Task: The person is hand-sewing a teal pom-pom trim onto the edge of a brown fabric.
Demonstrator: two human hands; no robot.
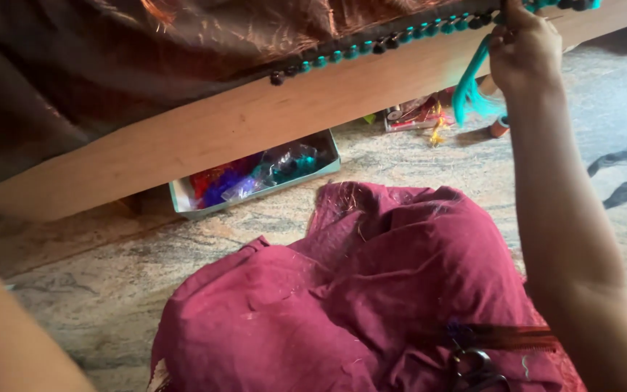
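While the right hand (524,51) reaches up to the far end of the long pale wooden frame bar (255,123), its fingers (511,38) are pinched together on the row of teal and black pompom trim (400,38) that runs along the edge of the shiny brown-copper fabric (183,36) stretched over the bar. A tuft of loose teal yarn (467,91) hangs just below that hand. This looks like the trim-fixing step, caught at the right-hand end of the row. Any further move there would call for a steady pinch and keeping the trim in line with the fabric edge.

Only the left forearm (9,334) shows at the lower left; its fingers are out of view. A maroon cloth (371,290) covers the lap, with dark-handled scissors (480,366) lying on it.

On the mottled stone floor (110,283), under the bar, sits a shallow pale green rectangular box (255,181) of clear packets with red, purple and teal contents. Farther right lies a small red and gold packet (415,115), its label too small to tell.
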